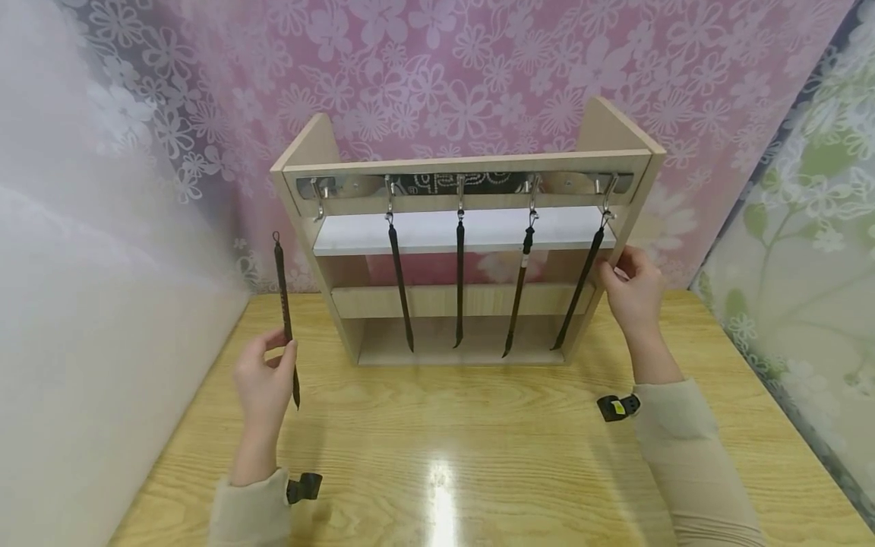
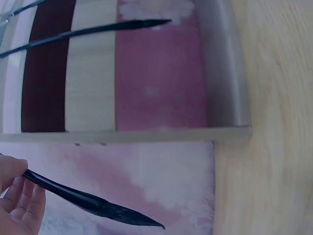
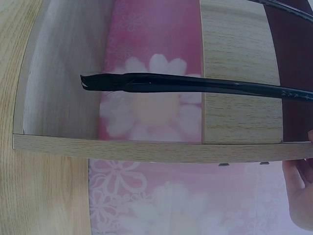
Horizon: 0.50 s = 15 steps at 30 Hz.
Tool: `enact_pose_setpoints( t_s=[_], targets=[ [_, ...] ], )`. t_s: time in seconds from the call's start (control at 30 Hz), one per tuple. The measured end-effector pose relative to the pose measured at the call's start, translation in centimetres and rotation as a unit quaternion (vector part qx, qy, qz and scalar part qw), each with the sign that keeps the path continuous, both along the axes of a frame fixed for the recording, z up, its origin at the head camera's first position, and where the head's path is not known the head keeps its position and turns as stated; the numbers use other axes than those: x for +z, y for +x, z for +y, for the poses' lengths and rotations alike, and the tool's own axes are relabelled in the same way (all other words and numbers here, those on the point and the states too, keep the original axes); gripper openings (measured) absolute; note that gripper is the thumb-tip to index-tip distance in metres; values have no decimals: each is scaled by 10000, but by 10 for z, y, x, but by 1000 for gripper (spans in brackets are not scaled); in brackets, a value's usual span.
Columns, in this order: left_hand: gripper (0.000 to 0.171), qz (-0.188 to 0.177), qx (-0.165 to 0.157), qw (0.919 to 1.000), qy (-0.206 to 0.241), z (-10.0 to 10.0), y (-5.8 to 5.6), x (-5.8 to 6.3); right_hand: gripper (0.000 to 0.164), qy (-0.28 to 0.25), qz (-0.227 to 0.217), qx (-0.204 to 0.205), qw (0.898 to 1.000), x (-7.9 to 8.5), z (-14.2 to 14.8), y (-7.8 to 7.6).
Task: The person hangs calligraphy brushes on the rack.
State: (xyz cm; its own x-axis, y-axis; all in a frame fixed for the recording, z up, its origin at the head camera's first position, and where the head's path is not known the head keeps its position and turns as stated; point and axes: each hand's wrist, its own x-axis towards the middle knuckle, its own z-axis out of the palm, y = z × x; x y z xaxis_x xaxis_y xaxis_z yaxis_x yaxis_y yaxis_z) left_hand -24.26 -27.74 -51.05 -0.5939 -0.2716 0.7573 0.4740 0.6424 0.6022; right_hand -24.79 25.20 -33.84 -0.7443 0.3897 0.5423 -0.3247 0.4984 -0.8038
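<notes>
My left hand (image 1: 263, 380) pinches a dark calligraphy brush (image 1: 281, 281) between thumb and fingers. The brush stands nearly upright left of a pale wooden rack (image 1: 465, 300), its hanging loop at the top and its tip down. In the left wrist view, the dark bristles (image 2: 129, 214) taper to a bent point. Several more brushes hang from metal hooks along the rack's front, among them a brush (image 1: 399, 285) near the left and another (image 1: 581, 285) at the far right. My right hand (image 1: 636, 296) grips the rack's right side panel (image 3: 161, 151), partly hidden behind it.
The rack stands on a wood-grain table (image 1: 410, 425) before a pink floral curtain (image 1: 437, 68). A white shelf (image 1: 424, 228) runs behind the hanging brushes. A pale wall (image 1: 123, 289) is on the left, a floral panel (image 1: 800, 251) on the right.
</notes>
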Motion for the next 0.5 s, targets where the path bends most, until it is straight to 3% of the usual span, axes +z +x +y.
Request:
enact_pose_setpoints(
  t_s=[0.13,0.2,0.27,0.33,0.37,0.43,0.5],
  targets=[
    [23,488,-806,9945,454,37,21,49,25,-12,-35,-2,10000,1,0,1],
    [22,486,-1110,9906,642,56,35,75,25,-12,-50,-3,10000,1,0,1],
    [22,716,-1111,9898,537,58,26,66,24,6,-86,-9,10000,1,0,2],
    [22,581,-1069,9915,472,65,28,72,24,16,-127,-4,9999,1,0,2],
    [23,570,-1011,9925,374,63,23,65,24,22,-144,-1,9999,1,0,2],
    [26,649,-809,9946,76,53,3,38,25,51,-183,0,9998,0,0,2],
    [29,494,-669,9965,-126,45,-11,18,25,73,-196,1,9998,0,0,2]
  ],
)
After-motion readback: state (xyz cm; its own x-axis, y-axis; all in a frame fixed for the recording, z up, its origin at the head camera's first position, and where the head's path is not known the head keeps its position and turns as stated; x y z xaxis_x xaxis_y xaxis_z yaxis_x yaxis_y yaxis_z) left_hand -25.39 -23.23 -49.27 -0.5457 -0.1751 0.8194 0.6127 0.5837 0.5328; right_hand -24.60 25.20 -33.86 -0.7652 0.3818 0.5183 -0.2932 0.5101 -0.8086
